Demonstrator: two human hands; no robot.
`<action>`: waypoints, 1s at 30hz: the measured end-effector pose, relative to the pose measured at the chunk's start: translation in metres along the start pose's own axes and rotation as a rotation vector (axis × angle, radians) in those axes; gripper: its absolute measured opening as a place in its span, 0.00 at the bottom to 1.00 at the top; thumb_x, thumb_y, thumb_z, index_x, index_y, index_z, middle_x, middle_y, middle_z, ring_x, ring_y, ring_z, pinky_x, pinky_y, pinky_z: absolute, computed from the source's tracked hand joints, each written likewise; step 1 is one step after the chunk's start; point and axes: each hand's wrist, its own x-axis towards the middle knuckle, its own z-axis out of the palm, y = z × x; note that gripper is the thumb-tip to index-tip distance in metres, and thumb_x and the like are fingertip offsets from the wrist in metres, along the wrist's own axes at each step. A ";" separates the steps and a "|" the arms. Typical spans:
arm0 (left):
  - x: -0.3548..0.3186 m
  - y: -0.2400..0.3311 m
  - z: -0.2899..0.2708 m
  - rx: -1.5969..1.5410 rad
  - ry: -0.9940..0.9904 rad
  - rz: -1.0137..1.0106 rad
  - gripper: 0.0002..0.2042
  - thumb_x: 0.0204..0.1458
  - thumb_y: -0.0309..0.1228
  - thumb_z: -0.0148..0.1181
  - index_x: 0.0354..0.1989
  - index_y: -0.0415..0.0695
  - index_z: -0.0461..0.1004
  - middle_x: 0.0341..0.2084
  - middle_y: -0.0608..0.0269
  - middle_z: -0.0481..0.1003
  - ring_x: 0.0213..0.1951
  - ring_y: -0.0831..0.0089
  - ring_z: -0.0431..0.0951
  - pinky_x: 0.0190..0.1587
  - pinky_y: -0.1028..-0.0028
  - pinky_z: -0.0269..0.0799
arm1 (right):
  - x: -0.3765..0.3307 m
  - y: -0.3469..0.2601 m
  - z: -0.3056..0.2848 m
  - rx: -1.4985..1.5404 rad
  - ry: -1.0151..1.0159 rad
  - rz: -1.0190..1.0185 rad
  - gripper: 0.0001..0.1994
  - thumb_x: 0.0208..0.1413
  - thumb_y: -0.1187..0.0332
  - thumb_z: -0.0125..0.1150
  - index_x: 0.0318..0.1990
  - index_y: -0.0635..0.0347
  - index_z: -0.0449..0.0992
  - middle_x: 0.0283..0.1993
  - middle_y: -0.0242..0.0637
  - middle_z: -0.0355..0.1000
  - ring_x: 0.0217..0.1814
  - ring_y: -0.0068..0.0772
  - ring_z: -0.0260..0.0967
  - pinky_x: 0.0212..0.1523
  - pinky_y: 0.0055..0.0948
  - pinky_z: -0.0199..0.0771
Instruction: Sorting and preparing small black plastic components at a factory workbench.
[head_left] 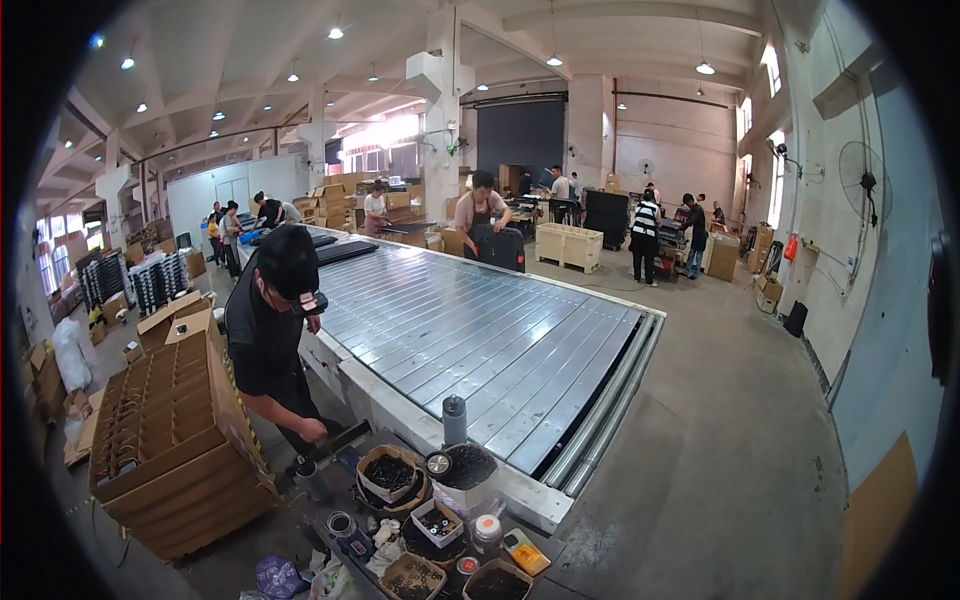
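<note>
Neither my left hand nor my right hand shows in the head view. Closest in front is a small bench crowded with open containers of small parts: a box of black pieces [388, 472], a white tray of fasteners [437, 523] and a carton of ring-shaped pieces [413, 578]. Among them stand a white jar with a pinkish lid [487, 533], an open dark mug [345, 533] and a yellow device [525, 551]. A grey bottle [454, 420] is upright by the conveyor's edge. At the left, a co-worker [275, 340] in black leans over, one hand near a dark bar [343, 440].
A long slatted metal conveyor [470, 335] runs away from the bench. Left of the co-worker stands a large divided cardboard box [180, 440]. Another person [482, 225] handles a black case across the conveyor. Farther back are a wooden crate [568, 248] and more people.
</note>
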 end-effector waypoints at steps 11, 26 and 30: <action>0.005 0.060 -0.087 -0.238 -0.165 -0.020 0.13 0.53 0.40 0.58 0.35 0.42 0.75 0.30 0.50 0.75 0.34 0.58 0.75 0.42 0.56 0.67 | 0.052 -0.006 0.027 0.287 0.050 -0.032 0.13 0.60 0.60 0.54 0.46 0.57 0.73 0.40 0.34 0.71 0.41 0.30 0.65 0.47 0.33 0.67; -0.031 0.061 -0.114 -0.559 -0.471 -0.216 0.15 0.54 0.40 0.61 0.42 0.41 0.77 0.37 0.53 0.78 0.39 0.63 0.77 0.43 0.62 0.71 | 0.076 -0.005 0.081 0.776 0.001 -0.004 0.11 0.60 0.61 0.55 0.45 0.57 0.72 0.39 0.33 0.71 0.41 0.28 0.65 0.46 0.31 0.67; -0.043 0.038 -0.085 -0.691 -0.359 -0.350 0.11 0.53 0.33 0.64 0.41 0.42 0.79 0.35 0.60 0.80 0.38 0.69 0.77 0.42 0.70 0.74 | 0.061 0.008 0.107 0.930 -0.051 0.038 0.11 0.60 0.62 0.55 0.44 0.57 0.72 0.39 0.33 0.71 0.41 0.28 0.65 0.46 0.30 0.67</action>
